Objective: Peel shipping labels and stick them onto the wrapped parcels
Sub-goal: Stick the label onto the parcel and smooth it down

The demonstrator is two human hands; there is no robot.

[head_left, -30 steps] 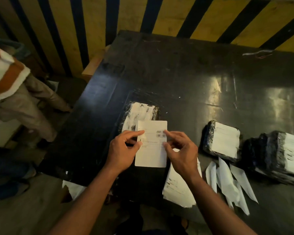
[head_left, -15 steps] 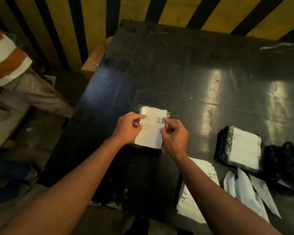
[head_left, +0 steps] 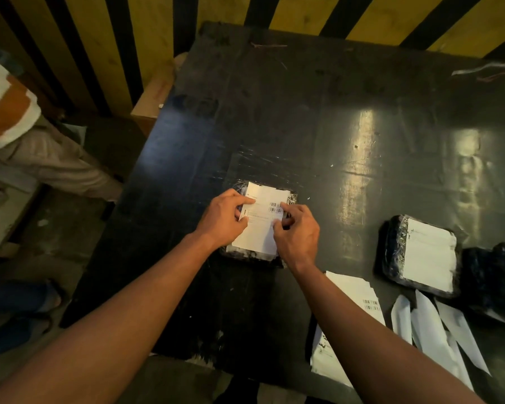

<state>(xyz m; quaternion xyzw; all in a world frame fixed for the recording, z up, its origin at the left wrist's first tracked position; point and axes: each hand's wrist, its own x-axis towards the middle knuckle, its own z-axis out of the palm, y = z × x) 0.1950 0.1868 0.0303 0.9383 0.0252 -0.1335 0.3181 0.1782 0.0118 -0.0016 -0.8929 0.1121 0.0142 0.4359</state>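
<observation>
Now both hands' grips pinch a white rectangular paper shipping label (head_left: 260, 225), left hand (head_left: 223, 218) and right hand (head_left: 298, 236) holding it atop the black plastic-wrapped parcel (head_left: 257, 255) on the dark tabletop (head_left: 303, 126).

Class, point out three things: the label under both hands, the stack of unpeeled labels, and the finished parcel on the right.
label (head_left: 261, 228), head view, bare centre
label stack (head_left: 359, 293), head view, top sheet
finished parcel (head_left: 429, 255), head view, its white label
</observation>
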